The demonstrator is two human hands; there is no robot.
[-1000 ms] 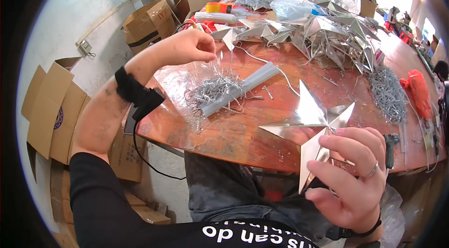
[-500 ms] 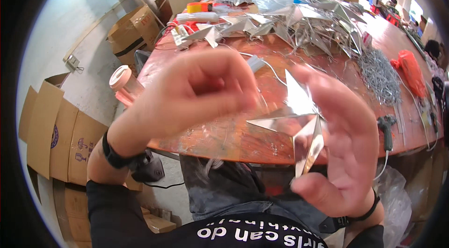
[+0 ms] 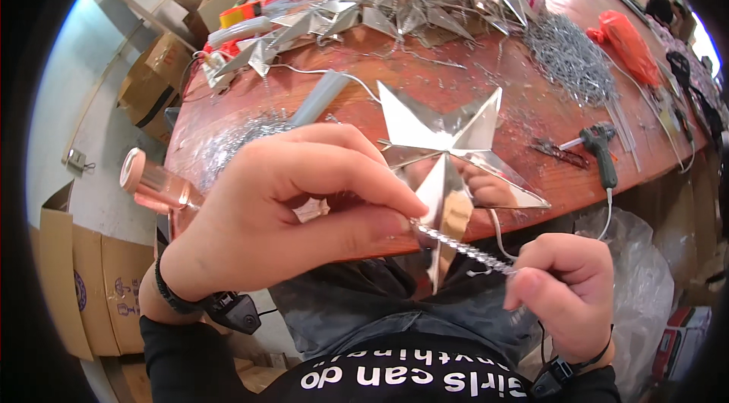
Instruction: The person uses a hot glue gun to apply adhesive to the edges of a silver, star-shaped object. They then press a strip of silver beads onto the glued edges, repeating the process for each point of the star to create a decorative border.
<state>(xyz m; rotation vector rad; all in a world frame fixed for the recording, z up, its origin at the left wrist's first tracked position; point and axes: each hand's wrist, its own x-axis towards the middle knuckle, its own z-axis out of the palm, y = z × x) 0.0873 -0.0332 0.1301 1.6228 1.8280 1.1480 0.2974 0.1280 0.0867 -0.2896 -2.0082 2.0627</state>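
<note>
A short length of silver beaded-looking cord (image 3: 467, 249) is stretched between my two hands. My left hand (image 3: 281, 183) pinches its upper end between thumb and fingertips. The other end is gripped by my right hand (image 3: 566, 285), lower and to the right, with the fingers curled closed. Just behind the cord is a shiny silver five-pointed star (image 3: 448, 141), its lowest point reaching past the table's front edge. What supports the star is partly hidden by my left hand and the cord.
A glue gun (image 3: 605, 156) and pliers (image 3: 560, 152) lie on the red table (image 3: 486, 69) to the right. Silver strands (image 3: 573, 57) and many stars (image 3: 395, 12) are heaped farther back. A pink-capped bottle (image 3: 159, 181) stands left, beside a clear packet (image 3: 319, 95). Cardboard boxes (image 3: 87, 281) flank the table.
My right hand has left the star and moved down to the cord. My left hand has come lower and now pinches the cord's other end. The view has shifted, too.
</note>
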